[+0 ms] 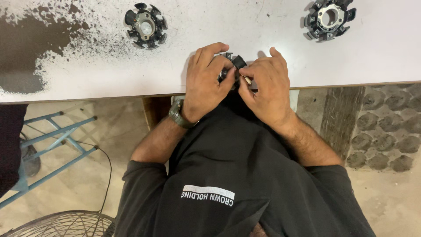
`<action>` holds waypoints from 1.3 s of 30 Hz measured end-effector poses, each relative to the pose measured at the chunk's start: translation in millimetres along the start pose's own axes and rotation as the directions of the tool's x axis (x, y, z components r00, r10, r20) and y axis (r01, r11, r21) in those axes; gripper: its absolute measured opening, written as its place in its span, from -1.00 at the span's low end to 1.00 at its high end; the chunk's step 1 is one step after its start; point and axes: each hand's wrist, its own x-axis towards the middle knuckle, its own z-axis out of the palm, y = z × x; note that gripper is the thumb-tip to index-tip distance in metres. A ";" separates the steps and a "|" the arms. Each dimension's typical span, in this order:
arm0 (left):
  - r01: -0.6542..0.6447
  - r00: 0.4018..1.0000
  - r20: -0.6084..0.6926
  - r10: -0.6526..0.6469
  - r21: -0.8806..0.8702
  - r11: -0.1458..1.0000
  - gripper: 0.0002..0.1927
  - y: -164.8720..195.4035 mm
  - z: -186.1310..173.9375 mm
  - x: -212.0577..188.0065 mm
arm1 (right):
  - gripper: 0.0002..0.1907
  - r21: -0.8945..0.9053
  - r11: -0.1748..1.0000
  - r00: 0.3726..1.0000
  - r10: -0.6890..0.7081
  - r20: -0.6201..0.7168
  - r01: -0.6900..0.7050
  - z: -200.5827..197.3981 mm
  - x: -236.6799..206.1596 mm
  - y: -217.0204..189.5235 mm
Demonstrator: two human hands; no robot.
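My left hand [204,83] and my right hand [266,90] meet at the near edge of a white table [245,26]. Between them they grip a small black round stator core [233,61] with toothed poles, mostly hidden by my fingers. My right fingers also pinch a thin pale strip or wire end [247,80] against it. A dark green watch [177,113] is on my left wrist.
Two more toothed stator cores lie on the table, one at the back left [145,25] and one at the back right [330,18]. Dark worn patches [30,48] cover the table's left. Below are a blue metal frame [57,140], a fan grille [66,224] and a stone floor.
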 end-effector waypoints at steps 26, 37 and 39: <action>-0.003 0.995 -0.096 0.009 0.061 0.998 -0.85 -7.9 17.3 -4.5 | -0.69 -0.118 0.991 0.998 -0.067 0.015 0.068 4.7 -1.8 -3.8; -0.032 0.999 0.021 0.030 0.127 0.991 -0.76 5.8 -26.8 6.9 | -0.72 0.026 0.999 0.992 0.031 -0.123 -0.028 5.1 -7.1 3.5; -0.074 0.994 0.089 0.057 0.202 0.977 -0.70 6.2 -21.8 12.9 | -0.72 0.017 0.999 0.992 0.034 -0.120 -0.033 10.8 -5.5 4.9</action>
